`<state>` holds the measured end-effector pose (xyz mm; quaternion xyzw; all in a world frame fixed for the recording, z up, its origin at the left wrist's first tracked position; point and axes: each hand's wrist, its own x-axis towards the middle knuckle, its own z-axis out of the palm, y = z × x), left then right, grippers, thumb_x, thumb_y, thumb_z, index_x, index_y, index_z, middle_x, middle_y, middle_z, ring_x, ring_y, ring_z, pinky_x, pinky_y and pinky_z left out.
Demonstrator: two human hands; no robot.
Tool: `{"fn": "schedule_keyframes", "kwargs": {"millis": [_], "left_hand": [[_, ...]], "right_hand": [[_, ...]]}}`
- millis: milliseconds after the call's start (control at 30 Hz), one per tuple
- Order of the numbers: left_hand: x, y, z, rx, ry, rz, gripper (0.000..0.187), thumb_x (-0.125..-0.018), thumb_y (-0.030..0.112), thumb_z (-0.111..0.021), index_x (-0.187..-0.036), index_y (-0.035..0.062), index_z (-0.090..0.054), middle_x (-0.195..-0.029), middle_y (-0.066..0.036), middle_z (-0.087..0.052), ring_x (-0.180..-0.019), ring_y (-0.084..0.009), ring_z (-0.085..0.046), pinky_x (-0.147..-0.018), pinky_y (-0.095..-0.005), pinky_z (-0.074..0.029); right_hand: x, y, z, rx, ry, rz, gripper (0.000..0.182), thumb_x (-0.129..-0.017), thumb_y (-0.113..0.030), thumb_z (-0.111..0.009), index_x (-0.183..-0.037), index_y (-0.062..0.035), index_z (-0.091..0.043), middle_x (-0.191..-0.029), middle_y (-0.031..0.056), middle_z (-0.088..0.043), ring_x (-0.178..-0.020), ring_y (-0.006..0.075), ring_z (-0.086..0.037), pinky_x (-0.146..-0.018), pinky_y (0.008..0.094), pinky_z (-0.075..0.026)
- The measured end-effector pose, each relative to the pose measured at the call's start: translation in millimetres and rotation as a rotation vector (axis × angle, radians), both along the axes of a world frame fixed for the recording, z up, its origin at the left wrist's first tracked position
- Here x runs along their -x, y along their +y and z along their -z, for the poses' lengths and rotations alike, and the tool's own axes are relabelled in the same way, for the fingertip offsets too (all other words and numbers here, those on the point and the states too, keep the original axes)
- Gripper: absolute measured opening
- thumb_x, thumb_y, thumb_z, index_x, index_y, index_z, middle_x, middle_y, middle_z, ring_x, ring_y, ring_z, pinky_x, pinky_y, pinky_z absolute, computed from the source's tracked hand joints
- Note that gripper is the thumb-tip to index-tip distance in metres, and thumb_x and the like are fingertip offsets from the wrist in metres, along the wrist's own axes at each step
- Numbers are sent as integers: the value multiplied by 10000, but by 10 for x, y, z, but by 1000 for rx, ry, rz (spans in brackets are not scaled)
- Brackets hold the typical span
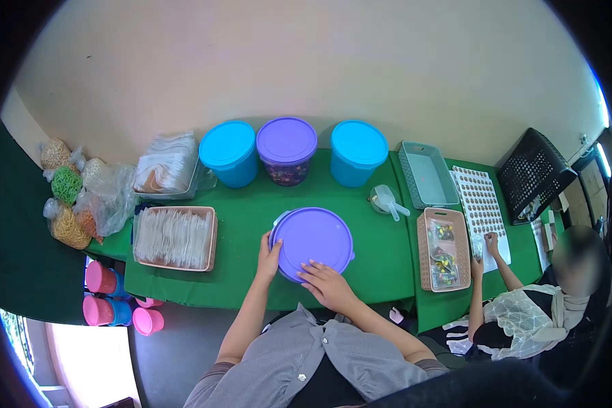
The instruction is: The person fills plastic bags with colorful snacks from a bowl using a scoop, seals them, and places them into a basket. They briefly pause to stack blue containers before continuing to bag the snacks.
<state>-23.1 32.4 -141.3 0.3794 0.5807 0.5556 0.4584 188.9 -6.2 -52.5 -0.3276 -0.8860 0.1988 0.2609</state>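
Note:
A round tub with a purple lid (316, 238) stands at the front of the green table, directly before me. On its left side my left hand (270, 257) grips the rim, with the thumb on top and the other fingers partly hidden. My right hand (328, 284) rests on the lid's near edge, its fingers stretched out and slightly apart. The body of this tub is mostly hidden beneath the lid. Right of it sits a small clear container (379, 197) with a white scoop (389, 202) on it.
Two blue tubs (228, 153) and a purple-lidded tub (287, 141) line the wall. Left are a pink basket of plastic packets (213, 255) and bagged snacks (66, 183). Rightward, a pink basket (425, 272) holds filled bags; a co-worker (523, 313) handles a small bag beside a sticker sheet (481, 197).

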Motion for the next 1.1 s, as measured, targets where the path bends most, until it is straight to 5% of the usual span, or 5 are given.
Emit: {"fn": "schedule_keyframes", "kwargs": {"millis": [233, 500, 633, 833, 1100], "left_hand": [[82, -59, -98, 31, -7, -58, 408, -914, 205, -593, -1262, 8, -509, -1177, -146, -560, -938, -195, -583, -825, -315, -484], [119, -85, -330, 109, 50, -50, 395, -887, 180, -662, -1228, 8, -560, -789, 0, -503, -656, -77, -522, -574, -229, -441], [120, -51, -294, 90, 30, -73, 381, -874, 146, -678, -1209, 3, -565, -756, 13, -490, -613, -59, -505, -543, -209, -426], [88, -55, -184, 38, 43, -125, 316, -870, 111, -678, -1144, -10, -577, -777, 9, -508, -593, -47, -492, -536, -200, -426], [38, -44, -112, -5, 51, -121, 295, -889, 123, -662, -1114, -28, -545, -796, -28, -580, -660, -70, -567, -571, -203, -463]], "right_hand": [[-188, 266, -145, 62, -191, 193, 417, -958, -300, -493, -1290, -53, -545, -1378, 158, -496, -1314, 356, -414, -1112, 518, -254], [-44, 434, -123, 42, -434, 197, 362, -941, -288, -499, -1174, -48, -638, -1294, 153, -573, -1206, 349, -521, -1067, 526, -317], [270, 795, -604, 344, -891, 41, 350, -936, -283, -491, -1088, -28, -677, -1244, 149, -607, -1094, 347, -597, -966, 539, -414], [245, 1242, -443, 254, -459, 26, 442, -956, -298, -460, -1295, -25, -538, -1386, 159, -492, -1101, 345, -598, -966, 472, -437], [427, 1475, 33, 155, -703, -42, 479, -975, -332, -417, -1359, -51, -474, -1460, 126, -409, -1262, 342, -473, -1021, 408, -410]]}}
